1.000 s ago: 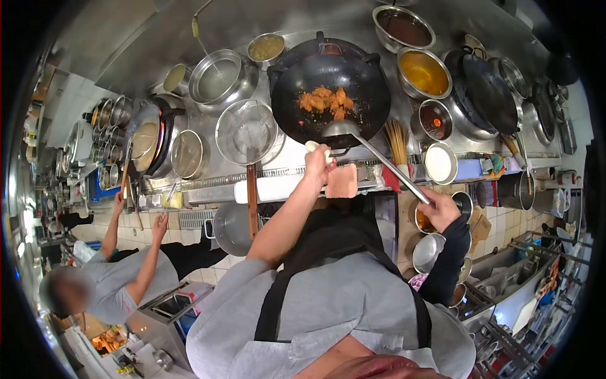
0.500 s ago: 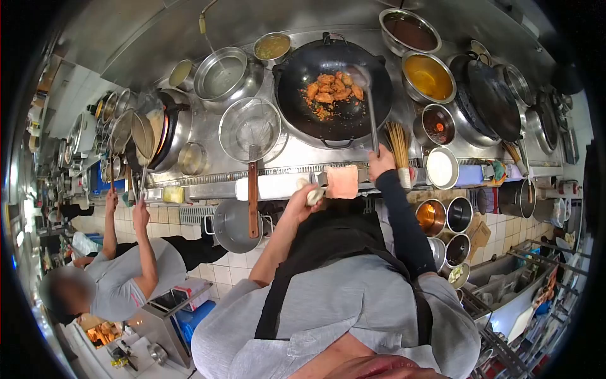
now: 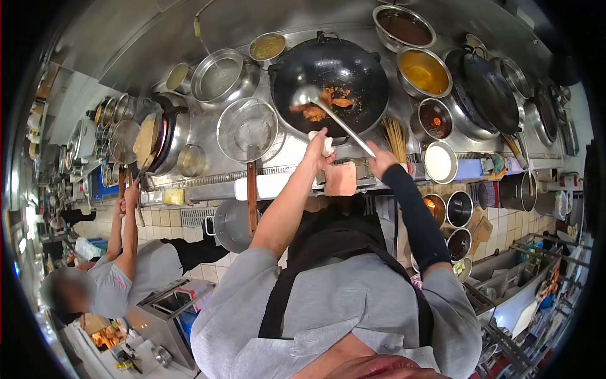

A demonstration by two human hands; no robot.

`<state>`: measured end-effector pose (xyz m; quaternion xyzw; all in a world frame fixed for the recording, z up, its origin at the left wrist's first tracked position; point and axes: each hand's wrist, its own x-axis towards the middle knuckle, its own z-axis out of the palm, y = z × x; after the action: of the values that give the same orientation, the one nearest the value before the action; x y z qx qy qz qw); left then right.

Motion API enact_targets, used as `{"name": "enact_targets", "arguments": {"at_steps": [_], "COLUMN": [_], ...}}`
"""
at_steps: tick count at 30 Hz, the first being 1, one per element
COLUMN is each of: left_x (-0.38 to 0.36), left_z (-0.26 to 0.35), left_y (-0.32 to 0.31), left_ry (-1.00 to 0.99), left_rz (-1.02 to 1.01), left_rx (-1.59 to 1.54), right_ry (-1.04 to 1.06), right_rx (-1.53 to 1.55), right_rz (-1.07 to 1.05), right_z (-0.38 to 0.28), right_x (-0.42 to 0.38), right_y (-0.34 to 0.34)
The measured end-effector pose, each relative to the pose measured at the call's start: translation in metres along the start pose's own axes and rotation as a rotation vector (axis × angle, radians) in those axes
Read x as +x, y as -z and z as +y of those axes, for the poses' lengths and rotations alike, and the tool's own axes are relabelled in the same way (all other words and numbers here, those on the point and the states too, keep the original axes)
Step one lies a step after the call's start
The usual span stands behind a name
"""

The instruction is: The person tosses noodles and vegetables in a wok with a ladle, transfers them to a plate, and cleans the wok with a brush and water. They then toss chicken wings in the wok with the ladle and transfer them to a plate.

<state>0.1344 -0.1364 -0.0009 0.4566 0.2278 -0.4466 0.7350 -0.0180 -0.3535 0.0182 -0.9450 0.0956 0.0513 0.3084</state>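
Observation:
A large black wok (image 3: 328,60) sits on the steel range in front of me, with browned fried pieces of food (image 3: 342,102) and reddish bits at its bottom. My right hand (image 3: 381,160) is closed round the handle of a metal ladle (image 3: 341,123). The ladle's bowl lies over the left part of the food and hides some of it. At the wok's near rim, my left hand (image 3: 317,149) grips a folded white cloth (image 3: 327,144), right where the near handle is. Below that hand a pinkish cloth (image 3: 341,179) lies on the range's front edge.
A wire strainer (image 3: 247,129) rests left of the wok, its wooden handle over the edge. To the right stand a bamboo brush (image 3: 395,140), a bowl of yellow oil (image 3: 424,71) and a white-filled bowl (image 3: 440,162). Another person (image 3: 136,268) works at a wok on the left.
My left hand has gone forward with the white cloth to the wok's near rim. The ladle's bowl has swung left across the food, which is now spread and partly blurred.

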Motion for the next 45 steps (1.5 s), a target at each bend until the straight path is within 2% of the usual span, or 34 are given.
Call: {"name": "enact_targets", "arguments": {"at_steps": [1,2,3,4,5,6,7,8,10,12,14,16,18,19,20,21,22,24,25,26,27,29,30,32,34,35,36,37,38,39,40,42,45], "left_x": [0.018,0.034,0.044,0.065,0.044,0.007,-0.025,-0.057,-0.127,-0.136,-0.095,-0.045,-0.021,-0.037,-0.052,-0.064,-0.063,-0.109,-0.122,-0.127,-0.128,-0.094,-0.069,-0.027,-0.031,-0.038,-0.042,-0.053,-0.053,-0.05,-0.049,-0.047,-0.006], "left_z": [0.001,0.001,-0.002,-0.011,-0.023,-0.031,-0.039,-0.048,-0.034,-0.021,-0.008,-0.034,-0.088,-0.102,-0.117,-0.123,-0.141,-0.124,-0.107,-0.083,-0.054,-0.012,-0.012,-0.039,-0.071,-0.082,-0.088,-0.082,-0.076,-0.067,-0.061,-0.025,-0.008], "left_y": [0.005,0.012,0.019,0.028,0.015,-0.004,-0.012,-0.018,-0.031,-0.037,-0.026,-0.006,0.019,0.031,0.037,0.048,0.061,0.035,0.024,0.011,-0.006,-0.015,-0.025,-0.002,0.01,0.016,0.021,0.033,0.034,0.033,0.033,0.009,0.014], "left_ry": [0.034,0.069,0.08,0.092,-0.019,-0.136,-0.111,-0.079,0.14,0.044,-0.003,-0.064,-0.105,-0.068,-0.018,0.163,0.112,0.096,0.029,-0.038,-0.063,-0.083,-0.153,-0.165,-0.154,-0.111,-0.065,0.038,-0.056,-0.145,-0.224,-0.253,-0.273], "left_rz": [0.0,0.005,-0.023,-0.067,-0.009,0.05,0.025,0.001,-0.017,0.001,-0.031,-0.011,0.095,0.054,0.073,0.062,0.043,0.213,0.112,0.008,0.029,0.005,0.128,0.063,0.061,0.161,0.261,0.224,0.204,0.184,0.166,0.174,0.138], "left_rx": [0.048,0.096,0.08,-0.078,-0.114,-0.153,-0.183,-0.203,-0.105,-0.148,-0.204,-0.137,-0.069,0.135,0.031,0.156,0.198,0.237,0.112,-0.013,-0.135,-0.188,-0.234,-0.122,-0.036,0.018,0.074,0.251,0.177,0.109,0.044,-0.071,-0.048], "right_ry": [-0.056,-0.022,-0.007,-0.036,0.008,0.138,0.268,-0.379,-0.293,-0.426,-0.478,0.145,-0.068,-0.018,0.035,-0.005,-0.012,-0.033,-0.104,-0.282,-0.466,-0.131,0.036,-0.023,-0.043,-0.071,-0.124,-0.032,0.058,0.014,-0.15,-0.139,-0.178], "right_rx": [-0.088,-0.096,-0.047,-0.039,0.041,0.12,0.202,0.592,0.605,0.508,0.383,0.089,0.158,0.144,0.133,0.198,0.226,0.334,0.335,0.394,0.431,0.261,0.176,0.027,0.058,0.122,0.199,0.163,0.126,0.111,0.141,0.075,-0.168], "right_rz": [-0.059,-0.055,0.01,0.056,0.103,0.139,0.178,-0.246,-0.348,-0.446,-0.436,-0.071,-0.061,0.012,0.085,0.093,0.085,-0.035,-0.134,-0.253,-0.364,-0.244,-0.182,-0.076,0.125,0.188,0.155,0.246,0.333,0.29,0.153,0.112,0.05], "right_z": [-0.011,-0.004,0.006,-0.009,-0.011,-0.009,-0.015,-0.053,-0.067,-0.085,-0.071,0.012,-0.008,-0.013,-0.02,-0.033,-0.041,-0.052,-0.065,-0.078,-0.091,-0.038,-0.014,-0.02,-0.03,-0.042,-0.067,-0.059,-0.046,-0.04,-0.062,-0.052,-0.053], "right_x": [-0.028,-0.048,-0.069,-0.095,-0.116,-0.133,-0.148,-0.17,-0.198,-0.197,-0.168,-0.124,-0.093,-0.092,-0.095,-0.104,-0.114,-0.137,-0.144,-0.147,-0.151,-0.128,-0.114,-0.074,-0.06,-0.065,-0.078,-0.09,-0.102,-0.116,-0.127,-0.135,-0.126], "right_y": [0.026,0.033,0.03,0.045,0.054,0.07,0.093,0.152,0.218,0.252,0.224,0.134,0.106,0.096,0.088,0.092,0.1,0.131,0.155,0.177,0.199,0.165,0.143,0.112,0.083,0.079,0.094,0.088,0.084,0.089,0.111,0.111,0.106]}}
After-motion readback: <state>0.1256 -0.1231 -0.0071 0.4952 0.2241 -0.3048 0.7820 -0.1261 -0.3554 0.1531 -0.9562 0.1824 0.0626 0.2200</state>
